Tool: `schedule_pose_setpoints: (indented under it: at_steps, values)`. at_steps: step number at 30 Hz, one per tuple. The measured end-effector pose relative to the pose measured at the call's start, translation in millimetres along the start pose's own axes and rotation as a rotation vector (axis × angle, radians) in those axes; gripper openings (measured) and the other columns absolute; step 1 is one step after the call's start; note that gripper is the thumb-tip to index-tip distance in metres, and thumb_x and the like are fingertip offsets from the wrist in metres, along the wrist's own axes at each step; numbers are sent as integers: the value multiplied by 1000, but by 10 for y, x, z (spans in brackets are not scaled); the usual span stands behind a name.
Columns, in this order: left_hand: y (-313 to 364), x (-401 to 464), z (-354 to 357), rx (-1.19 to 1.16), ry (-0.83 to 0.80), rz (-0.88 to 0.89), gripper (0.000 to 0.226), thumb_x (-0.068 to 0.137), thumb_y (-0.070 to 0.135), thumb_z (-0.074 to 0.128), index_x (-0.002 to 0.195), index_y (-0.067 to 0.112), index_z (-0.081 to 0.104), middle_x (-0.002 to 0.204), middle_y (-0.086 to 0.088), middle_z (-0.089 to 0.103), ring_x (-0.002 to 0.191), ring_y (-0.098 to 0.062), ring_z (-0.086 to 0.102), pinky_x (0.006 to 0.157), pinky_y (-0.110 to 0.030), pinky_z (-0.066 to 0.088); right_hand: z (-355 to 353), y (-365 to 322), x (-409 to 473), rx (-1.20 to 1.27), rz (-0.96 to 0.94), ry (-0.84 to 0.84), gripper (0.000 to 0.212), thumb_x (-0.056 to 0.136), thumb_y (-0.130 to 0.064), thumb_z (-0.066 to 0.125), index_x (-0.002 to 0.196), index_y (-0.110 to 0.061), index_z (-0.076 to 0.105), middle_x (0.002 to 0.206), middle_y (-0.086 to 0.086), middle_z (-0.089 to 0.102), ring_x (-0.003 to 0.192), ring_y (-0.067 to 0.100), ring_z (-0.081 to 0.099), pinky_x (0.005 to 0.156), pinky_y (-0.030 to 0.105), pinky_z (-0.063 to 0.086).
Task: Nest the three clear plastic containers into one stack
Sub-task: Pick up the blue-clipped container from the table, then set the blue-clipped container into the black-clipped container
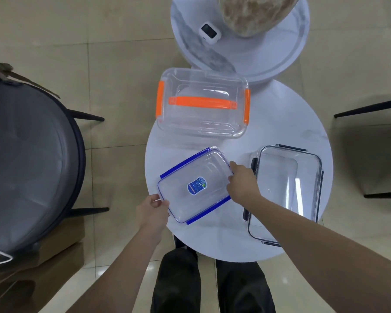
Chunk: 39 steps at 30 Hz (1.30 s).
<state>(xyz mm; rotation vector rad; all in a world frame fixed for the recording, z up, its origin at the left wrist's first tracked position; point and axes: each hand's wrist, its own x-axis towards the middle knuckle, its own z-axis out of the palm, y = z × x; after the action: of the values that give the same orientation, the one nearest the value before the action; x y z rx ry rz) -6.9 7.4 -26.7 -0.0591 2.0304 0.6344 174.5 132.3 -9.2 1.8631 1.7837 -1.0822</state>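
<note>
Three clear plastic containers sit apart on a round white table (212, 240). The blue-trimmed container (190, 175) with a blue label lies near the front left. My left hand (152, 211) grips its near-left corner, and my right hand (242, 181) holds its right edge. The orange-handled container (201, 118) stands at the back of the table. The dark-trimmed container (284, 188) rests on the right, partly hidden by my right forearm.
A second round white table (269, 57) behind carries a small white device (209, 32) and a speckled object. A grey cushioned chair (27, 166) stands to the left, dark chair legs (370, 109) to the right. My legs show below the table edge.
</note>
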Motion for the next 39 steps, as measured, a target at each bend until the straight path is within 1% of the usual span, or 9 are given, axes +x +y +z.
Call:
schedule_pose_setpoints:
  at_steps: [4, 9, 16, 20, 22, 25, 28, 33, 39]
  values:
    - [21, 22, 10, 22, -8, 6, 31, 95, 5, 65, 127, 6, 62, 86, 3, 64, 76, -18, 63, 93, -48, 58, 24, -30, 3, 28, 22, 26, 28, 87, 2, 54, 114, -5, 54, 93, 12, 59, 80, 29, 59, 69, 37, 54]
    - [27, -44, -73, 30, -7, 21, 35, 98, 9, 63, 132, 6, 59, 112, -9, 66, 100, -26, 65, 93, -46, 57, 42, -67, -73, 125, 25, 48, 17, 85, 5, 49, 80, -10, 44, 70, 3, 45, 73, 29, 51, 52, 27, 38]
    - [109, -477, -360, -36, -65, 101, 15, 96, 14, 67, 101, 27, 61, 103, 5, 70, 94, -9, 68, 76, -33, 57, -153, 14, -438, 326, -90, 147, 15, 86, 7, 48, 93, -2, 58, 73, 7, 55, 68, 29, 52, 57, 30, 43]
    - [224, -801, -423, -89, -121, 145, 15, 95, 16, 68, 100, 29, 64, 104, 5, 73, 98, -11, 71, 75, -31, 59, -367, 154, -689, 494, -56, 189, 39, 96, -1, 54, 133, -11, 59, 113, 8, 67, 91, 28, 65, 68, 31, 56]
    - [280, -934, -406, -105, -138, 149, 16, 95, 21, 68, 110, 23, 66, 111, 1, 74, 105, -16, 72, 84, -36, 60, -456, 249, -767, 530, -51, 219, 43, 97, -6, 56, 140, -14, 55, 126, 4, 64, 103, 21, 63, 69, 18, 54]
    - [362, -1128, -319, -112, -160, 146, 19, 95, 27, 67, 113, 22, 65, 115, 0, 74, 109, -17, 71, 93, -44, 59, -626, 394, -889, 539, -74, 272, 41, 97, -9, 58, 138, -15, 56, 122, -2, 64, 101, 12, 58, 58, 0, 45]
    - [436, -1285, -155, -96, -195, 161, 18, 92, 31, 68, 109, 24, 65, 114, 1, 74, 108, -16, 71, 94, -45, 60, -835, 555, -997, 558, -81, 350, 41, 97, -10, 58, 138, -16, 57, 120, -6, 64, 102, 10, 58, 75, 9, 49]
    - [456, -1510, 208, -52, -266, 128, 29, 85, 30, 76, 110, 19, 65, 111, -1, 74, 103, -19, 72, 91, -44, 62, -1115, 867, -1067, 636, -91, 453, 34, 99, -12, 54, 130, -19, 64, 115, -6, 68, 99, 10, 63, 65, 0, 45]
    - [229, -1749, 638, 20, -318, 68, 32, 77, 23, 86, 101, 13, 66, 101, -7, 76, 92, -21, 76, 79, -34, 65, -1267, 1286, -983, 702, -98, 469, 32, 98, -7, 54, 125, -17, 68, 112, -8, 69, 96, -12, 62, 73, -4, 43]
